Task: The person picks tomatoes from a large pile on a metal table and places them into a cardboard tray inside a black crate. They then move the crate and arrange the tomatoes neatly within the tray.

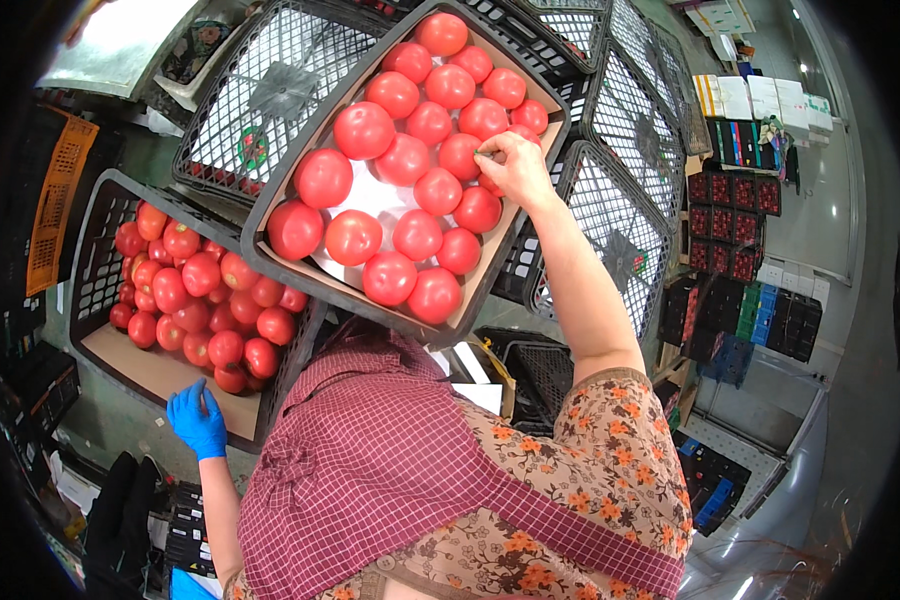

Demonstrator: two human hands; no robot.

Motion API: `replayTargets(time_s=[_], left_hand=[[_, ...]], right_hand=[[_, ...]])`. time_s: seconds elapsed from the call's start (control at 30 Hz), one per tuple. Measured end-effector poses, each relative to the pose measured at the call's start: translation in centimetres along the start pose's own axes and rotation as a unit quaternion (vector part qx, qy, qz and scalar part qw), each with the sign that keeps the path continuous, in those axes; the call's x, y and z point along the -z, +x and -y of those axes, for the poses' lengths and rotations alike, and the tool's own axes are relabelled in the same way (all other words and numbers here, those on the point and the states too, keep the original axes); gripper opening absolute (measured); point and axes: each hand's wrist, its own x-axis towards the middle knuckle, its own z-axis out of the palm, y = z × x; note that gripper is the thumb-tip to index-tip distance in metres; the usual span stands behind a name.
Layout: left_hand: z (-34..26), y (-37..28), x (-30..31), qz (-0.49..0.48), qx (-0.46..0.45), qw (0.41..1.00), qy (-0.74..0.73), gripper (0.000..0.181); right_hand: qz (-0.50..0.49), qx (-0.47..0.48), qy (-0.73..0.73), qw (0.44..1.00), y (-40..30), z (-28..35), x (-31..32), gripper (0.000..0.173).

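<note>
A black plastic crate (253, 232) of large red tomatoes (364, 131) is tilted in front of me, lined with cardboard and a white sheet. My bare right hand (516, 169) reaches over its right side. Thumb and forefinger pinch a small green bit, apparently a stem (482, 154), beside a tomato (460, 156). Down to the left, my left hand (197, 421) wears a blue glove. It hovers by the near edge of a second black crate (82, 300), fingers somewhat apart and nothing visible in them. That crate holds a heap of smaller tomatoes (191, 315) on cardboard.
Black mesh crates (285, 90) lie behind the tomato crate, and more (637, 127) line its right. An orange crate (51, 202) stands at far left. Stacked produce boxes (731, 217) and white foam boxes (765, 101) are along the right wall. Folded black crates (536, 371) sit near my waist.
</note>
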Motion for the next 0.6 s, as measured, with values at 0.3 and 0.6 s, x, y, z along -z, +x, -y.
replayTargets(time_s=[0.3,0.6], left_hand=[[-0.2,0.1,0.1,-0.012,-0.002,1.0,-0.005,0.017],[-0.2,0.2,0.2,-0.007,0.007,1.0,-0.018,0.017]], right_hand=[[-0.007,-0.021,0.022,0.999,0.2,0.0,0.2,0.023],[-0.058,-0.025,0.307,0.95,-3.1,3.1,-3.7,0.015]])
